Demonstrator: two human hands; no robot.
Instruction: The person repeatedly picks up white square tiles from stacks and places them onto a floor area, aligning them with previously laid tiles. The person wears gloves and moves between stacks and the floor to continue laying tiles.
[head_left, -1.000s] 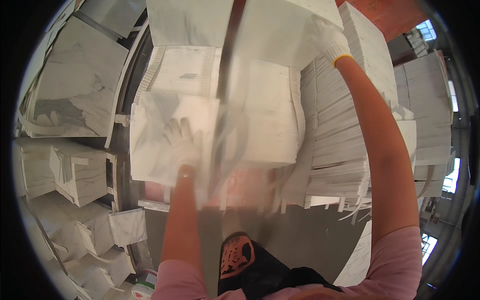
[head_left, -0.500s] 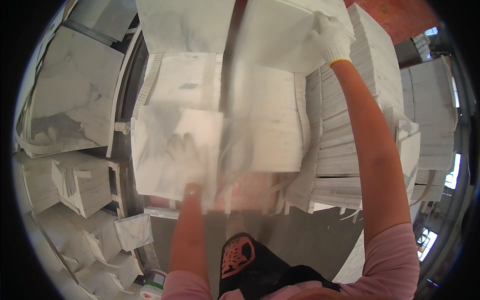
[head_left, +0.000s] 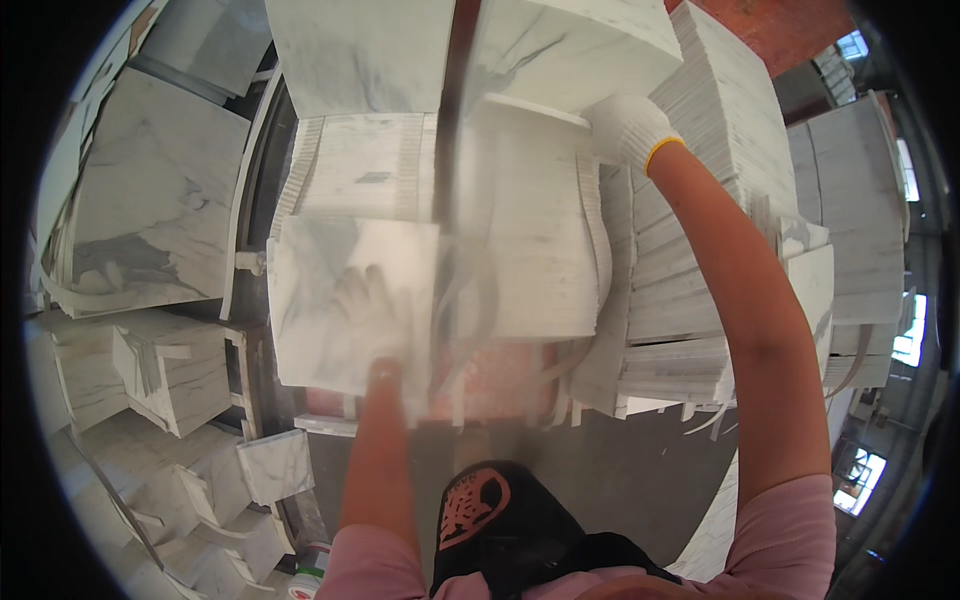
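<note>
My left hand (head_left: 364, 312), in a white glove, lies flat with spread fingers on a square white marble tile (head_left: 310, 340) with grey veining. My right hand (head_left: 628, 130), gloved in white with a yellow cuff, is closed at the far right corner of another marble tile (head_left: 525, 150). That tile is blurred, and its far edge shows as a bright line. My right fingertips are mostly hidden. Just beyond it, a grey-veined tile (head_left: 580, 55) tops the far part of the middle stack. Tiles packed on edge (head_left: 375, 150) stand behind the tile under my left hand.
Tiles packed on edge (head_left: 680, 240) stand along the right, with loose strap ends below. Large veined slabs (head_left: 150, 190) and bundled tiles (head_left: 170, 375) fill the left side. A white bucket (head_left: 308, 575) stands at lower left. Grey floor (head_left: 620, 470) shows near me.
My right hand has drawn the tile toward me and slightly left, uncovering the veined tile beyond. My left hand remains flat on its tile. The whole view has shifted slightly.
</note>
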